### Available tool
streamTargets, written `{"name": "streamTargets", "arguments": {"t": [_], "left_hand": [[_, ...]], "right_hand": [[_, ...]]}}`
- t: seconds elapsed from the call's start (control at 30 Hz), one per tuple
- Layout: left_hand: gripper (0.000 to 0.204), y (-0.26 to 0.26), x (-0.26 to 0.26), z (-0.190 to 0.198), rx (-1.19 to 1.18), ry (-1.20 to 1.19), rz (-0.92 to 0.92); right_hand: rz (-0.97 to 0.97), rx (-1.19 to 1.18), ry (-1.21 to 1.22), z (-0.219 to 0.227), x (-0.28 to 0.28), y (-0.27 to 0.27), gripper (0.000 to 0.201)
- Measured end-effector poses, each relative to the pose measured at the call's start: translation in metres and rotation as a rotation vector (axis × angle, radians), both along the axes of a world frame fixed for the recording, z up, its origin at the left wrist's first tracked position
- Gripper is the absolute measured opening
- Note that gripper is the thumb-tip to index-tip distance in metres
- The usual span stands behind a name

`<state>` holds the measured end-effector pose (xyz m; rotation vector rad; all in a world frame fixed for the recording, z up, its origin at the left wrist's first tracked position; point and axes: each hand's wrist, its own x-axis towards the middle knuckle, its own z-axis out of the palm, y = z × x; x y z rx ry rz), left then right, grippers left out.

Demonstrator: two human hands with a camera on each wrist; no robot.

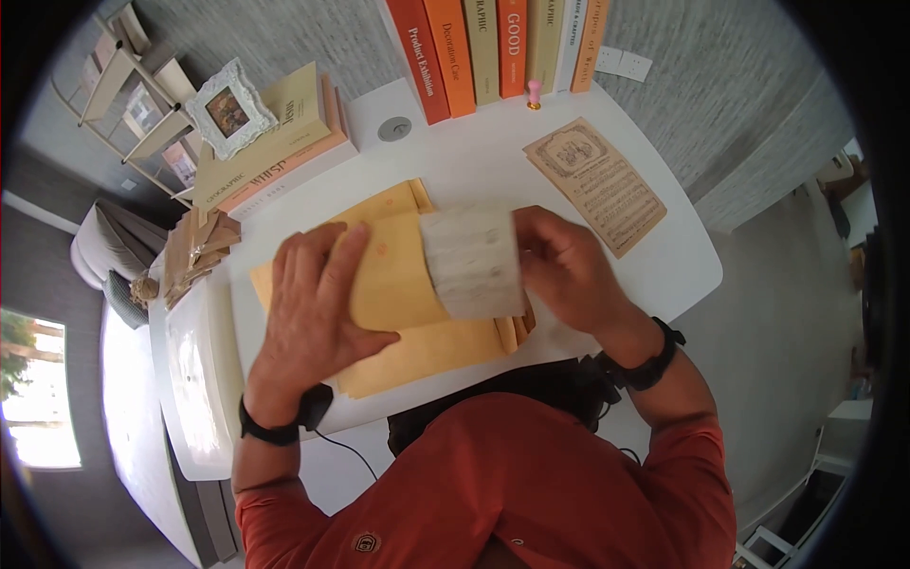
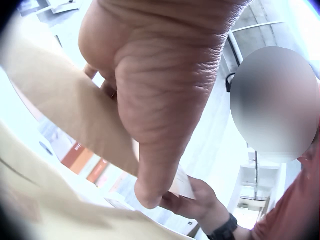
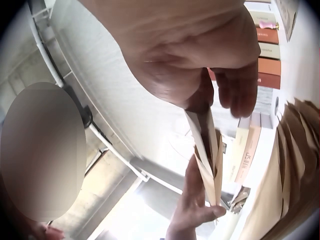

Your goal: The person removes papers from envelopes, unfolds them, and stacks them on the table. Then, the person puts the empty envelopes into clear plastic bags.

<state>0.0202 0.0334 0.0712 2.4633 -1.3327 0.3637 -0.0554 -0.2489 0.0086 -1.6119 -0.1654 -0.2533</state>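
A yellow-brown kraft envelope (image 1: 393,275) is held up over the table by my left hand (image 1: 318,294), its thumb along the lower side and the fingers across the left part. My right hand (image 1: 569,270) pinches the right edge of a pale, grey-patterned sheet of paper (image 1: 474,261). The sheet's left end sits inside the envelope's open mouth, and the rest sticks out. In the right wrist view the paper (image 3: 200,132) shows edge-on between thumb and fingers, entering the envelope (image 3: 209,177). More kraft envelopes (image 1: 417,360) lie stacked on the table underneath.
On the white table (image 1: 678,266) a vintage sheet-music print (image 1: 597,185) lies at the right. Upright books (image 1: 474,57) and a pink-handled stamp (image 1: 535,93) stand at the back. Stacked books (image 1: 275,142) carry a white picture frame (image 1: 230,109). Brown paper packets (image 1: 199,251) lie at the left.
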Motion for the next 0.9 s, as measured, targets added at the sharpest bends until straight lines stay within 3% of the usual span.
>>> {"name": "streamTargets", "arguments": {"t": [0.07, 0.17, 0.27, 0.37, 0.5, 0.6, 0.9], "left_hand": [[0.113, 0.014, 0.018, 0.002, 0.060, 0.027, 0.084], [0.114, 0.029, 0.051, -0.007, 0.111, 0.085, 0.135], [0.111, 0.030, 0.074, -0.023, 0.161, 0.076, 0.192], [0.110, 0.015, 0.063, -0.019, 0.069, 0.031, 0.060], [0.068, -0.018, 0.025, 0.001, -0.046, 0.017, -0.266], [0.041, -0.019, 0.029, -0.003, -0.104, -0.062, -0.432], [0.014, -0.015, 0.037, -0.006, -0.351, 0.597, -0.417]], "right_hand": [[0.009, 0.084, 0.156, 0.003, -0.002, -0.026, 0.012], [-0.127, 0.308, 0.221, 0.004, -0.003, -0.039, 0.013], [-0.063, 0.483, 0.270, -0.007, -0.002, -0.049, 0.014], [-0.014, 0.563, 0.340, -0.016, -0.002, -0.052, 0.014], [-0.003, 0.605, 0.449, -0.015, 0.002, -0.042, 0.013], [0.056, 0.602, 0.472, -0.020, 0.005, -0.041, 0.014], [0.124, 0.547, 0.460, -0.029, 0.002, -0.043, 0.014]]}}
